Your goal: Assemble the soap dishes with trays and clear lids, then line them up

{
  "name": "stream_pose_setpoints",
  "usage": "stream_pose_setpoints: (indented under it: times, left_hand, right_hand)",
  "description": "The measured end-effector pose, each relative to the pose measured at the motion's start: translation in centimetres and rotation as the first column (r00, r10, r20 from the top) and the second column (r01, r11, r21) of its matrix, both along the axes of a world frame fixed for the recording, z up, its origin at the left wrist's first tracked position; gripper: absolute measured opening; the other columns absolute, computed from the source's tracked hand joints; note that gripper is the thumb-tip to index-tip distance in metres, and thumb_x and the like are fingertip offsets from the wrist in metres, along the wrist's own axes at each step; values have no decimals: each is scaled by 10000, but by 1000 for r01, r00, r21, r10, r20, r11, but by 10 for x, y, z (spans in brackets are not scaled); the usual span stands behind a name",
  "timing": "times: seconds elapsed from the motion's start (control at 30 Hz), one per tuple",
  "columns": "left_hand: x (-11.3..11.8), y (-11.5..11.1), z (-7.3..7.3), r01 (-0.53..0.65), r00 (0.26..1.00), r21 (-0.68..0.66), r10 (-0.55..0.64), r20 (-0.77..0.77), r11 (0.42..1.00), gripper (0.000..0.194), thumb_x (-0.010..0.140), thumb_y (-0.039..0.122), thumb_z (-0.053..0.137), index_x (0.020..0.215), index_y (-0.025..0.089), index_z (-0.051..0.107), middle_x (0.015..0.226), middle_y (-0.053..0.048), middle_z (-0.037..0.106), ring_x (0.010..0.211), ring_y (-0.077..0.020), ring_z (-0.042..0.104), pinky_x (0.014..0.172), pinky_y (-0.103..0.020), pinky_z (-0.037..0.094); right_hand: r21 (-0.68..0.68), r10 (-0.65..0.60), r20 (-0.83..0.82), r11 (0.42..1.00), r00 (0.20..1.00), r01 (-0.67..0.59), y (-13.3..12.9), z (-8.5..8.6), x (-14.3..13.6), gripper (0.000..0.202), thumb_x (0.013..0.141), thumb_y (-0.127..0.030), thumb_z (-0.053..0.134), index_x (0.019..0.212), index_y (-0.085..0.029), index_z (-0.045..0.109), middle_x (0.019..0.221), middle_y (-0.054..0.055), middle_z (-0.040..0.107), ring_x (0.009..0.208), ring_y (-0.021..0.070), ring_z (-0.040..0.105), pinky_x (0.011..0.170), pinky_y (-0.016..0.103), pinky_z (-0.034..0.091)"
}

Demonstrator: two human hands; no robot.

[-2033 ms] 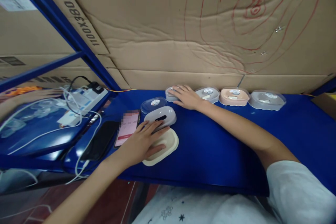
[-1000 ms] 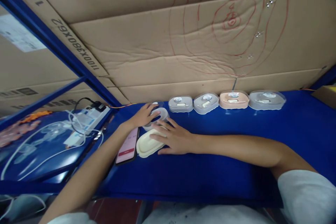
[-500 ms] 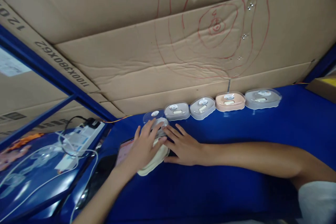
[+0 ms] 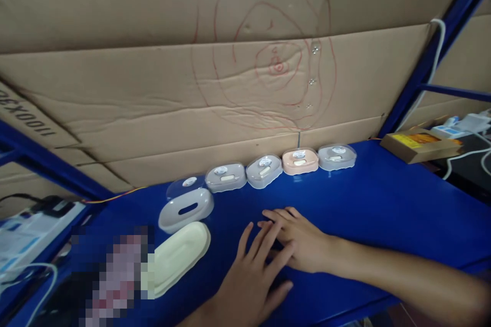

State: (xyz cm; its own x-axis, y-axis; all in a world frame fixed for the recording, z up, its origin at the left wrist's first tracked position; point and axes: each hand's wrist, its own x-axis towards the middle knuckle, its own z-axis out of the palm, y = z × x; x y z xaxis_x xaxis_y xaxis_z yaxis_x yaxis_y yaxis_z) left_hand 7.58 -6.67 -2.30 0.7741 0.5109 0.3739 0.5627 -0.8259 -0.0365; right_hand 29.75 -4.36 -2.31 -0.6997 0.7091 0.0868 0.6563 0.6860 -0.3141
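My left hand (image 4: pixel 257 271) is spread over the blue table (image 4: pixel 345 209), its fingertips overlapping my right hand (image 4: pixel 297 240). Both hands hold nothing; the right one lies palm down with its fingers stretched to the left. Left of them rests a cream oval tray (image 4: pixel 180 255). Behind the tray stands a grey oval dish with a slot (image 4: pixel 186 209), and a clear lid with a round sticker (image 4: pixel 187 184) is just behind that. Lidded soap boxes form a row along the cardboard: a grey one (image 4: pixel 225 178), another grey one (image 4: pixel 264 172), a pink one (image 4: pixel 300 162) and a grey one (image 4: pixel 337 157).
A cardboard wall (image 4: pixel 153 127) with red rings drawn on it rises behind the table. A brown box with a yellow label (image 4: pixel 418 145) sits at the right end. On the left are a power strip (image 4: pixel 38 235), cables and a pixelated area.
Both hands have moved right, away from the cream tray and grey dish, which are now uncovered. The camera view has turned to the right.
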Motion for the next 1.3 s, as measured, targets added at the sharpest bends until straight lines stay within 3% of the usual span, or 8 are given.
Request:
stream_pose_setpoints:
  times: [0.2,0.33,0.47,0.7,0.9,1.1,1.3]
  left_hand:
    - [-6,19,-3,8,1000,-134,-9,-7,991,710,985,360,643,1656,289,419,1701,-164,446,1525,-377,507,1168,-686,537]
    - [-23,35,-5,-118,991,-117,124,42,986,665,1032,324,627,1650,269,388,1677,-180,456,1503,-380,522,1160,-701,505]
    - [-28,42,-3,-186,975,-150,201,91,971,652,1048,337,624,1647,261,379,1664,-182,456,1483,-381,529,1160,-667,505]
    - [-23,27,6,-76,975,-301,134,177,951,608,1043,275,616,1623,274,432,1632,-166,498,1444,-348,555,1180,-596,505]
    - [-24,20,16,55,935,-551,152,322,833,642,1058,273,615,1650,301,369,1556,-164,548,1422,-313,577,1111,-507,585]
    - [-27,25,25,155,922,-577,93,377,802,584,1054,223,624,1595,272,408,1541,-158,559,1364,-278,619,1073,-440,593]
    - [-25,20,25,231,907,-592,49,418,772,436,1078,243,581,1503,207,488,1495,-164,601,1320,-251,637,1070,-403,573]
  right_hand:
    - [52,-10,-51,999,999,13,12,5,4,550,1070,-421,591,1528,-115,581,1581,215,585,1449,357,554,1199,554,453]
    - [86,-13,-80,996,997,19,12,2,12,557,1058,-488,621,1479,-123,614,1554,218,597,1435,361,556,1185,557,463]
    - [85,-15,-106,996,994,24,10,2,15,481,1089,-444,566,1471,-157,615,1527,185,616,1437,350,553,1195,565,454]
    - [90,10,-258,996,966,14,8,1,16,350,1073,-340,584,1382,-197,664,1408,161,697,1346,306,638,1137,534,520]
    - [-80,-118,-590,993,799,88,13,16,23,279,1029,-140,606,1247,-291,692,1083,44,796,985,212,766,861,400,618]
    - [-247,-254,-666,962,701,114,21,22,27,330,999,-81,618,1202,-309,742,942,23,789,830,201,752,718,372,625]
    - [-331,-328,-668,935,668,127,20,18,29,278,1014,-78,611,1165,-270,744,925,19,771,831,177,734,731,348,605]
